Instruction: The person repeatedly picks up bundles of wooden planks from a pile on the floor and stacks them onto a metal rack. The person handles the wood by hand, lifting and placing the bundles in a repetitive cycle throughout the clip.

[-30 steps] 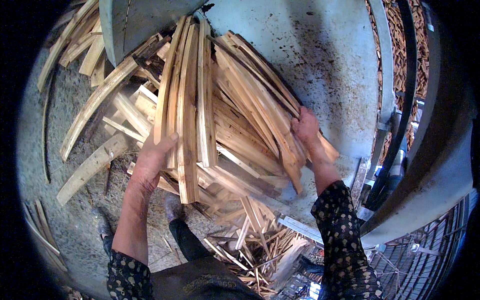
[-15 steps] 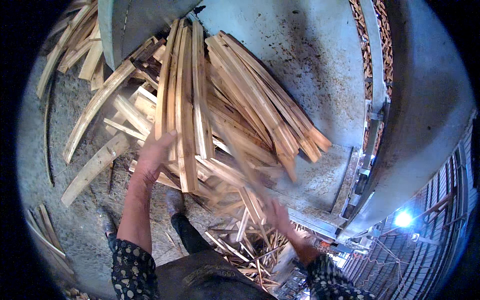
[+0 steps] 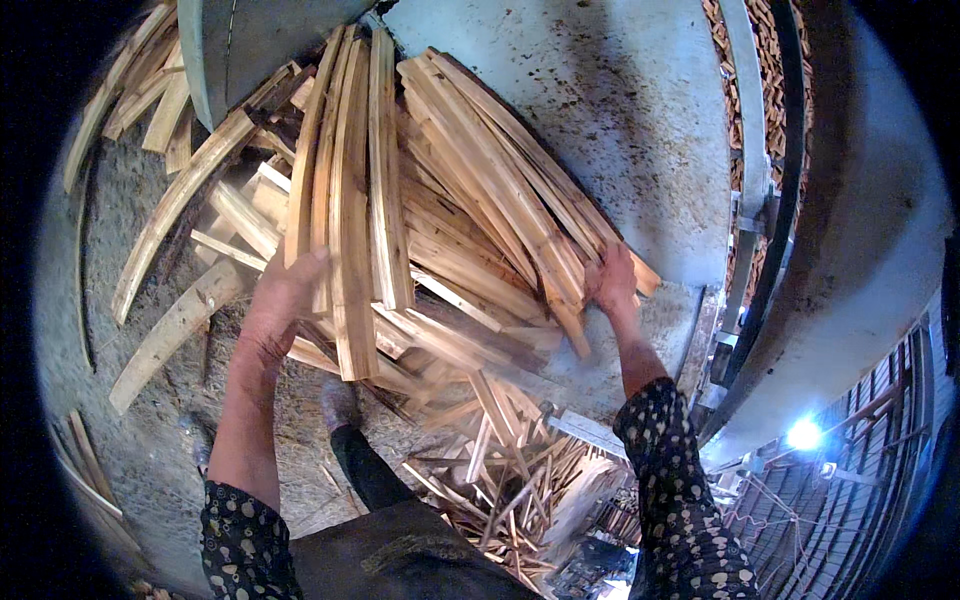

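Clearly we press both hands, left (image 3: 285, 295) and right (image 3: 612, 280), open-palmed against the slats (image 3: 420, 230) heaped on the surface (image 3: 600, 120); light, stiff and splintery, they seem best gripped mid-length.

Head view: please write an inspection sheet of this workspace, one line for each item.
Surface: pale metal table, stained and speckled.
Job's things: heap of thin wooden strips spread over the table.
Clutter: loose strips on the floor; scrap pile below the table edge.
Hands: left hand flat on the strips; right hand against the strip ends.
Cables: nothing seen.
Surroundings: curved metal rail; bright lamp.
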A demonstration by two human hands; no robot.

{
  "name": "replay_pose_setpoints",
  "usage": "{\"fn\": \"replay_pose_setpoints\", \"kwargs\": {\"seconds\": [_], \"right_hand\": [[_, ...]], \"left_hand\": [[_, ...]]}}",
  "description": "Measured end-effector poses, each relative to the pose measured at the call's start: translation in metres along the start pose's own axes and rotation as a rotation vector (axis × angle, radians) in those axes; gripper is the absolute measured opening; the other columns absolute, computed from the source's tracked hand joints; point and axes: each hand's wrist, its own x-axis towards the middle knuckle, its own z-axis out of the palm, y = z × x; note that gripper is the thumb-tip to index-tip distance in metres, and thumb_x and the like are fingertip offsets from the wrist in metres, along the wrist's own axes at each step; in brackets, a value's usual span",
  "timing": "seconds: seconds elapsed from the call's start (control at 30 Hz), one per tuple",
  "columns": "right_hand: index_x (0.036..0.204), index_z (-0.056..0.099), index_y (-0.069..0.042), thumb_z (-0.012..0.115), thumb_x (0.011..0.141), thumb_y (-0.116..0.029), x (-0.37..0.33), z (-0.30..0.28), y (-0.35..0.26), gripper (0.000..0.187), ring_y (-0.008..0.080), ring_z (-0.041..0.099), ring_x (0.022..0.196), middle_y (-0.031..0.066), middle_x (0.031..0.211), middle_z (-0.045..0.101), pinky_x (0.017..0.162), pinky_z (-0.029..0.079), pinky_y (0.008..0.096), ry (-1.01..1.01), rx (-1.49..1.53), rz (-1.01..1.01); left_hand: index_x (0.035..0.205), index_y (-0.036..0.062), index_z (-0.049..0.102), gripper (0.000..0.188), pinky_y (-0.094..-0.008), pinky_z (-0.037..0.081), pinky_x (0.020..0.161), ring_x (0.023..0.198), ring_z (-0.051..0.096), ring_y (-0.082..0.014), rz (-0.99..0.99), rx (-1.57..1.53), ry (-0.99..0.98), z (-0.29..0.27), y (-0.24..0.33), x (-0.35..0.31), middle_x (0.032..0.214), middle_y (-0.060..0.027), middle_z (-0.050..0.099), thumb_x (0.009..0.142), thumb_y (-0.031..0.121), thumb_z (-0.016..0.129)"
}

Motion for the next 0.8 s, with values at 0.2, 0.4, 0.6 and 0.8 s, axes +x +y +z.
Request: {"fn": "replay_pose_setpoints", "kwargs": {"seconds": [0.2,0.4,0.6,0.8], "right_hand": [[0.1,0.053,-0.006,0.056,0.074,-0.021,0.004,0.014,0.006,0.031,0.0365,0.057,0.082,0.0203,0.086,0.059,0.07,0.045,0.0452,-0.303,-0.063,0.103],[0.098,0.052,-0.006,0.055,0.074,-0.027,-0.009,-0.011,-0.014,0.032,0.0365,0.058,0.078,0.0194,0.082,0.06,0.069,0.045,0.0463,-0.343,0.059,0.05],[0.095,0.057,-0.007,0.061,0.07,-0.026,0.0,0.016,-0.02,0.032,0.0333,0.057,0.084,0.0157,0.089,0.059,0.073,0.045,0.0393,-0.201,0.169,0.107],[0.088,0.059,-0.003,0.059,0.071,-0.037,0.016,0.036,-0.004,0.039,0.0355,0.055,0.082,0.0187,0.089,0.059,0.071,0.043,0.0414,-0.187,0.112,-0.05]], "left_hand": [[0.123,-0.0012,0.038,0.057,-0.0313,0.037,0.09,0.1,0.049,-0.0185,0.046,-0.069,0.026,0.0,-0.004,0.0,0.108,-0.01,0.053,0.079,0.027,0.061],[0.125,-0.001,0.037,0.059,-0.0311,0.037,0.09,0.1,0.05,-0.0184,0.02,-0.089,0.034,0.003,0.003,-0.006,0.109,-0.0097,0.053,0.078,0.026,0.061],[0.123,-0.0009,0.039,0.054,-0.0307,0.039,0.087,0.097,0.051,-0.0174,0.014,-0.036,0.045,0.0,-0.001,-0.002,0.106,-0.0095,0.054,0.08,0.025,0.058],[0.124,-0.0004,0.038,0.056,-0.0315,0.039,0.088,0.101,0.05,-0.0187,0.052,-0.038,0.022,0.005,-0.003,-0.002,0.11,-0.0103,0.052,0.081,0.028,0.057]]}}
